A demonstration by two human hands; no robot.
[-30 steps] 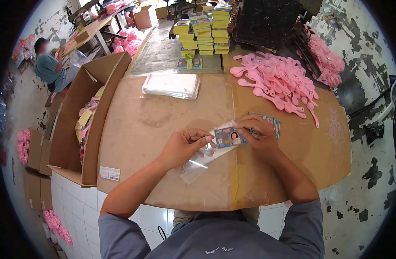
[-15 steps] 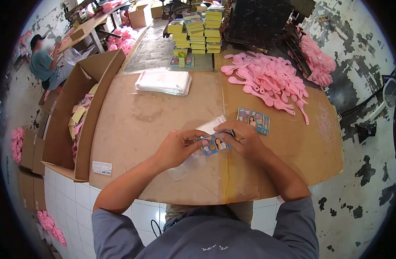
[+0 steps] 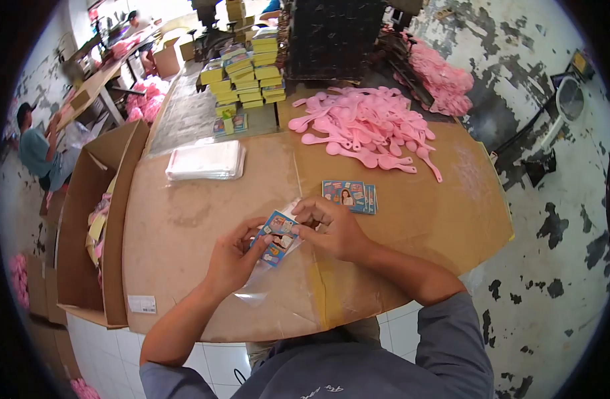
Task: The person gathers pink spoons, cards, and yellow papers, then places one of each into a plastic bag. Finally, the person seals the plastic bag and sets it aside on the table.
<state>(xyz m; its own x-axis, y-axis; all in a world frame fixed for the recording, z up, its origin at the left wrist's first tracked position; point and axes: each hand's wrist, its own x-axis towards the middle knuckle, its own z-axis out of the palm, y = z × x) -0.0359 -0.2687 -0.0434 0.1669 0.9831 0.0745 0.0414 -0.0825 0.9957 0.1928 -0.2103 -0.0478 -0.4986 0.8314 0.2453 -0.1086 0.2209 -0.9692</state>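
A blue printed card with small pictures on it is tilted between my hands, above the cardboard-covered table. My left hand grips its left side, thumb across the front. The thumb and fingers of my right hand are closed at the card's upper right corner. Clear plastic film lies under and beside the card, partly hidden by my hands. Just beyond my right hand, a small fanned pile of similar cards rests on the table.
A pink heap of plastic spoons lies at the back right. Clear plastic bags are stacked at the back left. Behind them stand yellow-edged card stacks. An open carton borders the table's left; a person sits beyond it.
The card has turned from nearly level to steeply tilted, and more of its face shows. My right hand has shifted to its upper corner. The whole view has swung to the right.
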